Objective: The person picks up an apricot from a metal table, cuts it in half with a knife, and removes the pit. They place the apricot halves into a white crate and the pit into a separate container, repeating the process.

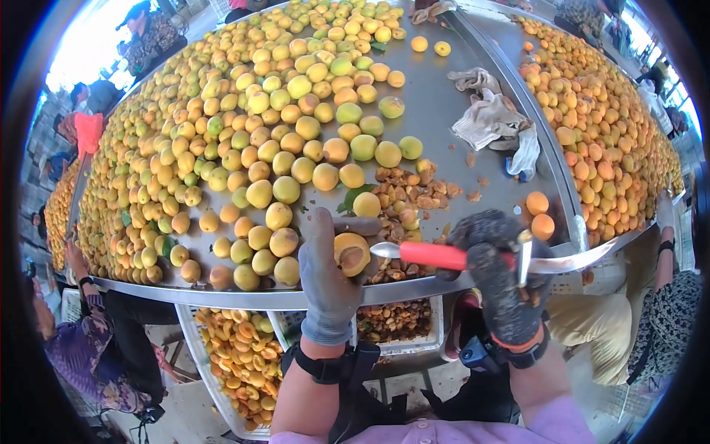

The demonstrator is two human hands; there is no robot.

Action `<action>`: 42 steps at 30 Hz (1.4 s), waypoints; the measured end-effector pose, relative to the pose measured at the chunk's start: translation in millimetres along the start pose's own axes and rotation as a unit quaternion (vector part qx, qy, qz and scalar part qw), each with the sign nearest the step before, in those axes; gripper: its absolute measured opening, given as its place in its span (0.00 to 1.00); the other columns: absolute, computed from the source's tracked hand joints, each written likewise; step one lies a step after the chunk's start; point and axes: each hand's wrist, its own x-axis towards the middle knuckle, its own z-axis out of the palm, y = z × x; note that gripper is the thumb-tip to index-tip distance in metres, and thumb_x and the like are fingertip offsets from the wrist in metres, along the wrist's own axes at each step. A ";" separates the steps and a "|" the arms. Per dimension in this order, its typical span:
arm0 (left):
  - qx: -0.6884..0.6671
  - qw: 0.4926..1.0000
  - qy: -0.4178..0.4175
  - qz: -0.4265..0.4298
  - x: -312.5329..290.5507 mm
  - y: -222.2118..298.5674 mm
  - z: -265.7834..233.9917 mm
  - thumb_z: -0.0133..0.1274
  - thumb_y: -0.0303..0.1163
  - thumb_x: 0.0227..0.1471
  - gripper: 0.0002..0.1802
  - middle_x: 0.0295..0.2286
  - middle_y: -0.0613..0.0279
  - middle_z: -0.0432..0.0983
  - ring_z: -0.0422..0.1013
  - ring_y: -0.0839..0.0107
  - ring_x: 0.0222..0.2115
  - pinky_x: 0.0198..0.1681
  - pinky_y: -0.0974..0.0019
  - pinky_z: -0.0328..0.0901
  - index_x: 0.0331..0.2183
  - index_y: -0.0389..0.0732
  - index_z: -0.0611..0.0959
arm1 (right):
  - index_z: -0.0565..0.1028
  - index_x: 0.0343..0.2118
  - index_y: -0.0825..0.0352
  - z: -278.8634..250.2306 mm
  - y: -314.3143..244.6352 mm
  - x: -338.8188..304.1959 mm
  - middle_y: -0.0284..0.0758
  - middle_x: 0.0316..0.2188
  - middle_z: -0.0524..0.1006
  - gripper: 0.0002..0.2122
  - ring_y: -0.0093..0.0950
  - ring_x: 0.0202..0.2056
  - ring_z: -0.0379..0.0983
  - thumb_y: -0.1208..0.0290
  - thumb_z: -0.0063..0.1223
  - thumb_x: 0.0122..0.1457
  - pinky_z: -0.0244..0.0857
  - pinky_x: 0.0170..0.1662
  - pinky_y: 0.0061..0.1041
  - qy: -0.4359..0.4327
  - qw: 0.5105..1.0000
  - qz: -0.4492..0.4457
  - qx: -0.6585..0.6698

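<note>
In my left hand (324, 277), which wears a grey glove, a cut apricot (352, 255) is gripped with its opened face showing. My right hand (494, 259), in a dark, soiled glove, is closed around a red-handled pitting tool (433, 256). Its metal tip is right beside the apricot's cut side; whether they touch I cannot tell. A curved metal blade (580, 260) sticks out on the other side of this hand, and a short upright metal piece (524, 259) shows by the fingers. Behind both hands, brown apricot pits (410, 194) are heaped on the metal table (436, 85).
Whole apricots (259, 133) cover the table's left and middle. More lie beyond a metal divider (518, 81). Used gloves (492, 122) rest near it. Below the edge stand a crate of apricot halves (237, 355) and a tray of pits (396, 322). Other people work around the table.
</note>
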 end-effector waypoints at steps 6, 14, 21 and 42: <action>-0.121 0.992 -0.037 0.011 6.5 2.1 0.0 0.59 0.17 0.34 0.41 0.31 0.57 0.77 0.75 0.61 0.27 0.30 0.64 0.67 0.52 0.33 0.59 | 0.73 0.30 0.72 -4.4 -6.6 3.9 0.41 0.29 0.75 0.06 0.30 0.31 0.71 0.78 0.54 0.48 0.66 0.36 0.28 -0.108 0.962 -0.109 -0.226; -0.120 0.992 -0.034 -0.001 -0.9 -5.4 3.4 0.59 0.17 0.32 0.45 0.28 0.58 0.77 0.74 0.62 0.27 0.31 0.64 0.67 0.54 0.36 0.58 | 0.74 0.29 0.66 -1.4 -1.0 6.4 0.38 0.28 0.75 0.09 0.35 0.28 0.73 0.74 0.61 0.44 0.67 0.30 0.28 -0.119 0.935 -0.166 -0.291; 0.021 0.998 -0.058 0.015 -7.9 -7.0 -5.6 0.61 0.21 0.32 0.48 0.29 0.61 0.77 0.72 0.62 0.27 0.33 0.64 0.64 0.56 0.36 0.57 | 0.74 0.29 0.69 -6.3 12.6 0.0 0.39 0.24 0.75 0.08 0.33 0.24 0.73 0.76 0.60 0.46 0.67 0.27 0.28 -0.122 0.972 -0.071 -0.187; -0.608 0.687 -0.073 -0.390 3.0 10.0 6.3 0.36 0.42 0.59 0.20 0.23 0.60 0.69 0.56 0.81 0.10 0.08 0.80 0.47 0.27 0.36 0.73 | 0.72 0.33 0.71 8.1 24.8 -17.5 0.43 0.31 0.74 0.07 0.29 0.24 0.75 0.76 0.53 0.53 0.73 0.25 0.24 0.008 0.990 0.107 0.086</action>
